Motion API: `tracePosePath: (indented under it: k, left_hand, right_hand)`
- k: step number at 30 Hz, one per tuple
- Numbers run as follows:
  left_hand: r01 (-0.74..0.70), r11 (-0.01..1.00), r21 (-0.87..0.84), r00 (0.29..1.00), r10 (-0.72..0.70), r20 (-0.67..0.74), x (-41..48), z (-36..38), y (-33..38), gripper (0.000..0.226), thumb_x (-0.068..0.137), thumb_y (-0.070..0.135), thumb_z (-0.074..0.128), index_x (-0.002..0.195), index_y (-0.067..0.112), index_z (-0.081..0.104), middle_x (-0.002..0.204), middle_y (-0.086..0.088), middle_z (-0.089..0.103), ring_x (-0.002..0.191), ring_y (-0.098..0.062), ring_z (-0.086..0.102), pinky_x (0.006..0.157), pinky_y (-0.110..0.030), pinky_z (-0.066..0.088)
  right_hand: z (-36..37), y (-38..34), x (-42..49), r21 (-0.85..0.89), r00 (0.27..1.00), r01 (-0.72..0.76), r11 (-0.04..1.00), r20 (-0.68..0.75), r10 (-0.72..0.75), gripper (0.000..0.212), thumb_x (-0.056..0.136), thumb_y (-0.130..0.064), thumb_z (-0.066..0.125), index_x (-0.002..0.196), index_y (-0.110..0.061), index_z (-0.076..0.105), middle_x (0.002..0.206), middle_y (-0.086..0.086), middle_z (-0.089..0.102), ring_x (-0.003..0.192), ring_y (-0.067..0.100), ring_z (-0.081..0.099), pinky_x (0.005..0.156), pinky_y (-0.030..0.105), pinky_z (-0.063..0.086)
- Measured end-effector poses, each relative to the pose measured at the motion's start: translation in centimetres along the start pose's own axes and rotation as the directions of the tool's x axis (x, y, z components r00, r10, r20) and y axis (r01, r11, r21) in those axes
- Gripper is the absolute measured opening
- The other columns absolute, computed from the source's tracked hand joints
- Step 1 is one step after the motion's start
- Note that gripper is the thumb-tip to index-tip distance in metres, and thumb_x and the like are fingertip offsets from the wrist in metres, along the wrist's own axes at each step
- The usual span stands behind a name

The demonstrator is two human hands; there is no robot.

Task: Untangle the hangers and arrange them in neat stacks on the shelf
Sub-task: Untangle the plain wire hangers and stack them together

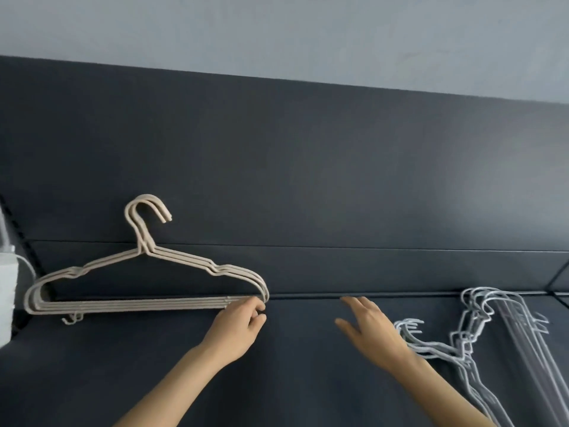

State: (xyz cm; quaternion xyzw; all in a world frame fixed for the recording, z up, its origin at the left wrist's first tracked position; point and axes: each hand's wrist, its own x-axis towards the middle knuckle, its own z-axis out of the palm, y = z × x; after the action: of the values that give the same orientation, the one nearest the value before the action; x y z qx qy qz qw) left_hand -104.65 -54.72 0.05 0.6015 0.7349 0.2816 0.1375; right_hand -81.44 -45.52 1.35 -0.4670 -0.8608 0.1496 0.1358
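Order is taking shape on a dark shelf [295,359], where the beige hangers [138,305] are standing as one nested set at the left, hooks aligned and pointing up, leaning against the dark back panel [308,180]. The left grip [243,322] is pinching the right-hand corner of that set between thumb and fingertips, at the point where the bottom bars are meeting the curved shoulders. This appears to be a squaring-up hold, pressing the bars flush so that the stack is sitting as one neat bundle and not fanning out.

The right grip [369,325] is released, fingers spread and holding nothing, hovering low over the bare shelf between the two groups. It is lying just beside the white wire hangers [463,337], which are sprawling at the right with hooks and shoulders crossing one another and long bars running off toward the lower right edge. Whether the wrist is touching them is not clear.

Judging by this layout, the beige set is looking close to finished, while the white wire tangle is waiting to be picked apart. A white object [6,272] is sitting at the far left edge, too cropped to identify.
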Motion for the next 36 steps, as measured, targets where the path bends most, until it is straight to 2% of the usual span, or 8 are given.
tracePosePath:
  k: [11,15,18,21,24,26,30,36]
  left_hand:
    - [-0.050,0.996,-0.077,0.979,0.064,0.192,-0.7,12.3,18.4,0.019,0.093,0.030,0.046,0.109,0.021,0.053,0.088,0.009,0.059,0.076,-0.004,0.052,0.072,-0.020,0.042]
    - [0.045,0.999,0.016,0.960,-0.048,0.275,-1.3,17.8,24.8,0.022,0.090,0.038,0.048,0.096,0.017,0.055,0.076,0.006,0.055,0.070,-0.014,0.052,0.068,-0.033,0.044]
    - [0.143,0.983,0.112,0.948,-0.168,0.270,-1.5,20.4,27.7,0.037,0.087,0.044,0.049,0.066,0.014,0.042,0.061,0.000,0.044,0.060,-0.018,0.042,0.057,-0.031,0.032]
    - [0.251,0.940,0.232,0.918,-0.307,0.251,-1.4,21.6,29.5,0.049,0.084,0.053,0.050,0.058,0.015,0.032,0.059,0.003,0.039,0.055,-0.016,0.040,0.051,-0.030,0.029]
    - [0.322,0.908,0.269,0.864,-0.397,0.308,-1.0,22.7,30.9,0.045,0.080,0.053,0.056,0.064,0.016,0.039,0.069,0.004,0.045,0.073,-0.020,0.052,0.062,-0.029,0.038]
    - [0.366,0.897,0.247,0.848,-0.430,0.309,-0.5,23.7,31.8,0.036,0.079,0.045,0.063,0.086,0.012,0.049,0.092,-0.001,0.055,0.092,-0.024,0.059,0.073,-0.031,0.045]
    - [0.459,0.857,0.233,0.821,-0.510,0.257,0.6,25.0,32.8,0.045,0.084,0.009,0.052,0.127,0.006,0.039,0.126,-0.011,0.053,0.113,-0.029,0.056,0.085,-0.033,0.047]
    - [0.377,0.879,0.291,0.892,-0.429,0.140,2.3,22.2,32.3,0.036,0.081,-0.003,0.042,0.116,0.005,0.043,0.121,-0.017,0.054,0.110,-0.033,0.056,0.081,-0.035,0.046]
  right_hand:
    - [-9.0,18.1,-9.2,-0.002,0.992,-0.094,0.996,-0.085,0.093,0.037,0.090,-0.038,0.049,0.119,-0.015,0.052,0.110,0.002,0.056,0.104,0.021,0.054,0.085,0.028,0.041]
    - [-11.4,24.4,-11.6,-0.018,0.998,-0.051,0.999,-0.028,0.050,0.039,0.090,-0.042,0.048,0.120,-0.017,0.050,0.111,0.000,0.056,0.103,0.017,0.055,0.087,0.028,0.044]
    - [-12.5,27.2,-12.4,-0.001,1.000,-0.017,1.000,0.023,0.017,0.043,0.089,-0.043,0.048,0.123,-0.017,0.048,0.117,-0.001,0.054,0.097,0.015,0.056,0.088,0.026,0.043]
    - [-13.3,29.1,-12.6,0.015,0.998,0.022,1.000,0.053,-0.023,0.043,0.090,-0.044,0.048,0.125,-0.019,0.047,0.119,-0.003,0.053,0.091,0.013,0.055,0.085,0.025,0.042]
    - [-13.6,30.1,-12.5,0.053,0.997,0.044,0.998,0.060,-0.047,0.042,0.090,-0.042,0.047,0.126,-0.019,0.046,0.119,-0.002,0.053,0.101,0.015,0.056,0.086,0.024,0.043]
    - [-13.6,30.4,-12.3,0.071,0.997,0.055,0.996,0.057,-0.060,0.042,0.091,-0.041,0.047,0.126,-0.019,0.047,0.119,-0.002,0.054,0.104,0.014,0.055,0.087,0.024,0.043]
    - [-13.7,31.1,-11.7,0.119,0.997,0.060,0.991,0.038,-0.065,0.040,0.091,-0.038,0.048,0.125,-0.018,0.048,0.116,-0.002,0.055,0.096,0.012,0.054,0.085,0.022,0.043]
    - [-14.7,31.7,-10.9,0.166,0.998,0.070,0.984,-0.005,-0.070,0.037,0.091,-0.034,0.049,0.125,-0.019,0.049,0.118,-0.002,0.054,0.097,0.012,0.058,0.085,0.024,0.045]
